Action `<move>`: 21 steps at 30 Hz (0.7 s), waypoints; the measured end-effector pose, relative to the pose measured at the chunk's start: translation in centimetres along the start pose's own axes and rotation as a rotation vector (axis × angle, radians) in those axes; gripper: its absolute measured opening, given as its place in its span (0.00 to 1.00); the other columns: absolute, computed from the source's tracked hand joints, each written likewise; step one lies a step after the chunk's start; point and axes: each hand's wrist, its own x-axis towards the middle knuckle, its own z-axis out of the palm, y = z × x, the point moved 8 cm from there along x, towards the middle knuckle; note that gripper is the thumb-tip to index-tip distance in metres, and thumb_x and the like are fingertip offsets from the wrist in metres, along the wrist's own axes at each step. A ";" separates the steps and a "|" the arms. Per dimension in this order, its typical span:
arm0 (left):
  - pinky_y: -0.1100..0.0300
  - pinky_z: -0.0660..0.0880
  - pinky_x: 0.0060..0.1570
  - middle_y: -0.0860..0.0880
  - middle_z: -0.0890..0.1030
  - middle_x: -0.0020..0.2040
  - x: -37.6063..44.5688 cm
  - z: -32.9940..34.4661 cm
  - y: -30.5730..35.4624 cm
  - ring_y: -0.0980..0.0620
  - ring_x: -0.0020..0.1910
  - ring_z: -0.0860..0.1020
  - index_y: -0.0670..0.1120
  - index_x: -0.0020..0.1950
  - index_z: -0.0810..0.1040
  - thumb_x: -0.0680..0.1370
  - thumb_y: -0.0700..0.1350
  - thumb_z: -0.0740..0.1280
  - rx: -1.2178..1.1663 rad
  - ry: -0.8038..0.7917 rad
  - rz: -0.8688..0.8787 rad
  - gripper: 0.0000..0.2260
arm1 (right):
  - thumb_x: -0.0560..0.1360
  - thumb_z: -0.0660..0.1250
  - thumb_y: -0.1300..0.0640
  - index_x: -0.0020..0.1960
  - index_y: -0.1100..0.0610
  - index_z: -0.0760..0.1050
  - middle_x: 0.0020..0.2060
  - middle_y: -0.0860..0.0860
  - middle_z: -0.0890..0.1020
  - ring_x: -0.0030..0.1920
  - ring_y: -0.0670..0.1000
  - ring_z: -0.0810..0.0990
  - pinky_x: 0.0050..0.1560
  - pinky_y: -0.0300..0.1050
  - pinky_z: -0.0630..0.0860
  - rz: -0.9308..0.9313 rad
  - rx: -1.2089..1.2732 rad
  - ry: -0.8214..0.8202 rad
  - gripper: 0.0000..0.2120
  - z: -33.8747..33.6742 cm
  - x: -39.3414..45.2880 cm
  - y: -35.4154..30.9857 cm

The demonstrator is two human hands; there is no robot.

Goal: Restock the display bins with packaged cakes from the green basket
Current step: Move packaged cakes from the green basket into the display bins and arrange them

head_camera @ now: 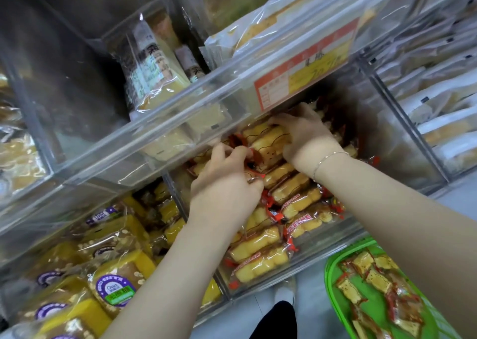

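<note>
Both my hands reach into a clear display bin (304,269) filled with several yellow packaged cakes (260,262) in clear wrappers with red ends. My left hand (227,184) pinches the red end of a cake packet near the bin's back left. My right hand (307,134) lies deeper in, fingers curled over a cake packet (268,142) under the upper shelf's edge. The green basket (335,282) sits at the lower right with several cake packets (374,284) lying in it.
A clear upper bin (160,134) with a red and yellow price label (304,73) overhangs the hands. Bins of other yellow cakes with purple labels (113,284) stand to the left, and pale packets (438,101) fill bins to the right. A shoe (284,293) shows on the floor below.
</note>
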 end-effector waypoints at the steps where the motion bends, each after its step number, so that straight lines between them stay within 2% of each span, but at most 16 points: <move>1: 0.57 0.73 0.46 0.56 0.68 0.60 0.0 -0.1 0.1 0.52 0.50 0.72 0.59 0.63 0.68 0.73 0.56 0.67 0.000 0.022 0.010 0.20 | 0.70 0.66 0.62 0.69 0.45 0.68 0.66 0.55 0.63 0.68 0.58 0.64 0.66 0.50 0.68 -0.034 -0.058 -0.008 0.30 0.2 0.0 -0.3; 3: 0.55 0.76 0.46 0.54 0.68 0.62 0.1 -0.3 0.4 0.51 0.51 0.74 0.57 0.63 0.65 0.72 0.55 0.68 -0.002 0.062 0.041 0.21 | 0.69 0.67 0.62 0.72 0.45 0.61 0.67 0.56 0.63 0.66 0.59 0.66 0.58 0.46 0.71 -0.088 -0.125 -0.020 0.34 0.5 -0.1 -0.5; 4: 0.53 0.77 0.48 0.53 0.67 0.66 0.1 -0.1 0.6 0.50 0.55 0.74 0.58 0.65 0.63 0.72 0.54 0.68 0.007 0.064 0.074 0.24 | 0.69 0.67 0.63 0.74 0.46 0.57 0.67 0.56 0.63 0.64 0.59 0.69 0.50 0.43 0.71 -0.084 -0.105 -0.020 0.37 0.7 -0.3 -0.3; 6: 0.51 0.77 0.55 0.53 0.58 0.76 0.5 0.7 1.1 0.49 0.66 0.71 0.59 0.73 0.56 0.73 0.54 0.68 0.066 0.014 0.152 0.32 | 0.68 0.68 0.66 0.74 0.52 0.53 0.67 0.56 0.66 0.53 0.55 0.76 0.41 0.38 0.68 0.024 0.075 0.030 0.40 0.7 -0.4 0.8; 8: 0.49 0.74 0.60 0.57 0.51 0.78 1.4 1.6 1.0 0.49 0.71 0.66 0.60 0.76 0.50 0.74 0.54 0.67 0.129 -0.084 0.148 0.36 | 0.68 0.69 0.67 0.73 0.55 0.56 0.65 0.55 0.71 0.48 0.51 0.76 0.39 0.35 0.68 0.205 0.286 0.099 0.38 0.8 -0.4 2.6; 10: 0.49 0.73 0.61 0.57 0.53 0.78 2.5 2.0 0.5 0.48 0.70 0.67 0.60 0.77 0.49 0.74 0.55 0.65 0.164 -0.151 0.099 0.36 | 0.70 0.68 0.66 0.72 0.54 0.60 0.62 0.53 0.74 0.50 0.50 0.75 0.38 0.34 0.69 0.319 0.380 0.065 0.34 1.8 -0.3 3.6; 12: 0.50 0.73 0.60 0.55 0.57 0.77 3.3 2.1 0.4 0.47 0.68 0.69 0.60 0.77 0.49 0.75 0.55 0.64 0.188 -0.170 0.078 0.35 | 0.71 0.65 0.66 0.71 0.52 0.64 0.62 0.52 0.75 0.48 0.50 0.77 0.38 0.34 0.70 0.321 0.433 0.041 0.30 2.3 0.0 3.3; 14: 0.50 0.73 0.57 0.52 0.57 0.77 3.5 2.4 0.3 0.45 0.66 0.70 0.59 0.77 0.51 0.75 0.54 0.64 0.217 -0.178 0.060 0.33 | 0.71 0.65 0.65 0.70 0.52 0.67 0.63 0.52 0.76 0.42 0.48 0.77 0.31 0.31 0.69 0.308 0.508 0.039 0.29 2.7 0.1 2.8; 15: 0.50 0.73 0.55 0.51 0.57 0.77 3.5 2.5 0.3 0.44 0.66 0.71 0.59 0.77 0.52 0.75 0.54 0.64 0.232 -0.170 0.049 0.33 | 0.71 0.65 0.65 0.70 0.52 0.67 0.63 0.52 0.76 0.42 0.49 0.77 0.29 0.32 0.68 0.304 0.538 0.049 0.29 2.7 0.0 2.7; 17: 0.50 0.74 0.53 0.50 0.58 0.77 3.4 2.5 0.4 0.44 0.65 0.72 0.59 0.76 0.54 0.75 0.54 0.64 0.253 -0.138 0.036 0.32 | 0.71 0.64 0.66 0.71 0.52 0.67 0.64 0.53 0.74 0.51 0.54 0.79 0.36 0.37 0.72 0.299 0.521 0.069 0.30 2.6 -0.2 2.6; 19: 0.50 0.74 0.53 0.49 0.58 0.76 3.3 2.5 0.7 0.44 0.65 0.72 0.59 0.76 0.54 0.75 0.53 0.64 0.278 -0.132 0.026 0.32 | 0.71 0.62 0.67 0.72 0.51 0.64 0.68 0.53 0.70 0.62 0.56 0.74 0.51 0.43 0.76 0.293 0.415 0.047 0.31 2.7 -0.2 2.5; 21: 0.50 0.74 0.54 0.48 0.56 0.77 3.2 2.6 0.8 0.44 0.66 0.71 0.58 0.76 0.53 0.75 0.53 0.65 0.289 -0.157 0.009 0.33 | 0.71 0.62 0.66 0.74 0.50 0.61 0.72 0.54 0.63 0.69 0.57 0.66 0.62 0.46 0.71 0.280 0.310 0.018 0.33 2.5 -0.2 2.0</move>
